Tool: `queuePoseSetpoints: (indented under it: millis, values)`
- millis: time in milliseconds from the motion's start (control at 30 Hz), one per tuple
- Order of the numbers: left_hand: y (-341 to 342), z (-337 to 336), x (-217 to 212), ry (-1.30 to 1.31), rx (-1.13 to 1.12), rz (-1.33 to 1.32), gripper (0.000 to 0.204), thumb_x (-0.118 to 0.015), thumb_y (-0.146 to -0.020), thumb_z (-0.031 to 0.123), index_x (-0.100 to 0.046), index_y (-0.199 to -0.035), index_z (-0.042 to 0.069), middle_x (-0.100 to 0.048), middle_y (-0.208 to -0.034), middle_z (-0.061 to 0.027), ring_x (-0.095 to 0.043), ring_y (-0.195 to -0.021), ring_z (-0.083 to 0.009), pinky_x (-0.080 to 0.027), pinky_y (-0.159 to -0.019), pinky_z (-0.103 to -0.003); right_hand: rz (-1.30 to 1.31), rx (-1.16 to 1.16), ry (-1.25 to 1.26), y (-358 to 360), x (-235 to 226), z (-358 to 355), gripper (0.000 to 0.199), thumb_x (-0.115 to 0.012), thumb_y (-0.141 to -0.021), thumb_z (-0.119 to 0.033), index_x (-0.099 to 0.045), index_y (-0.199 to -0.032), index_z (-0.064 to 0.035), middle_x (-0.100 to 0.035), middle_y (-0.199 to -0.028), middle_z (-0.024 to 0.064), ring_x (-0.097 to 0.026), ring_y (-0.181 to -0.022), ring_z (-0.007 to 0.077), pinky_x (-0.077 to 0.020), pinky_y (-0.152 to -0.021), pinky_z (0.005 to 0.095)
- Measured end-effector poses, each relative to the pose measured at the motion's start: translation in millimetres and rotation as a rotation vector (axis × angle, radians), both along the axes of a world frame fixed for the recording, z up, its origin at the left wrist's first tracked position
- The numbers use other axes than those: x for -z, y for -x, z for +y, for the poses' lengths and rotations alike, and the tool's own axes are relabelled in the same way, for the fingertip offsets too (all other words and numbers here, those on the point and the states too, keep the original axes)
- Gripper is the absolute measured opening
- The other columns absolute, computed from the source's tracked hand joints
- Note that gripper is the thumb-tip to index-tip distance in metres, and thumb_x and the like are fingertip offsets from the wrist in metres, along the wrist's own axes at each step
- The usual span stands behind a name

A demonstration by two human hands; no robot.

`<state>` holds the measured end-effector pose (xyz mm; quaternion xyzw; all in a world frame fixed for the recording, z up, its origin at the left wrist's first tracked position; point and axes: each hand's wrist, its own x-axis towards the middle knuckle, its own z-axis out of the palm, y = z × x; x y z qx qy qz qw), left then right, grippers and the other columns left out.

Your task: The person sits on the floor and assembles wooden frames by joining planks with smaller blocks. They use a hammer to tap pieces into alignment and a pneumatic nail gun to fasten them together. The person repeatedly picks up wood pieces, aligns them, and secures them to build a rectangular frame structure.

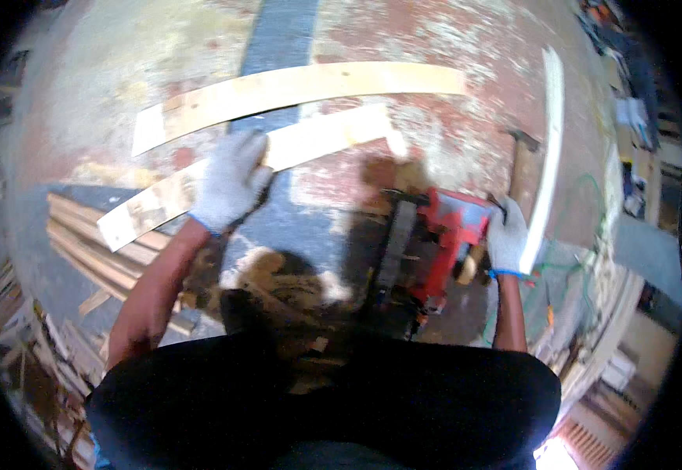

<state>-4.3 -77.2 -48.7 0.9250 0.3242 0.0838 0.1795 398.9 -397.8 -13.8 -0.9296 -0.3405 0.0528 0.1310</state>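
A pale wooden slat (325, 137) lies aslant in front of me. My left hand (230, 176), in a light grey glove, spans its width, with the fingers at the far edge and the thumb by the near one. Beyond it, a second, longer slat (310, 84) rests on the floor. To the right, a red and black power tool (443, 235) that looks like a nail gun is close to my body. My gloved right hand (507, 239) is closed at its right end; the fingertips are partly hidden.
A hammer (522, 160) lies beyond my right hand, beside a long white strip (548, 157). Several narrow wood pieces (94, 247) are stacked at the left. Thin green cord (588, 258) trails at the right. Scrap wood (39, 352) clutters the lower left.
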Motion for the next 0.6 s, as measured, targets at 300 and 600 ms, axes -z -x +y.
queuePoseSetpoints:
  millis: [300, 600]
  values:
    - [6.8, 16.6, -6.7, 0.004, 0.210, 0.146, 0.070, -0.075, -0.080, 0.016, -0.048, -0.143, 0.002, -0.051, -0.142, -0.0253, -0.051, -0.128, -0.0435, -0.042, -0.110, -0.048, 0.111, 0.018, -0.074, -5.5, 5.1, -3.4, 0.032, -0.061, -0.099, -0.022, -0.070, -0.119, 0.0020, -0.071, -0.114, 0.0170, -0.066, -0.111, 0.0324, -0.0487, -0.100, 0.0397]
    - [0.8, 21.6, -5.6, 0.071, 0.180, 0.151, 0.064, -0.063, -0.085, 0.007, -0.047, -0.147, 0.003, -0.048, -0.149, -0.0267, -0.049, -0.134, -0.0430, -0.040, -0.114, -0.048, 0.031, -0.422, -0.044, 7.0, -8.3, 161.7, 0.036, -0.060, -0.096, -0.034, -0.068, -0.113, -0.0028, -0.069, -0.114, 0.0205, -0.064, -0.110, 0.0395, -0.0491, -0.098, 0.0467]
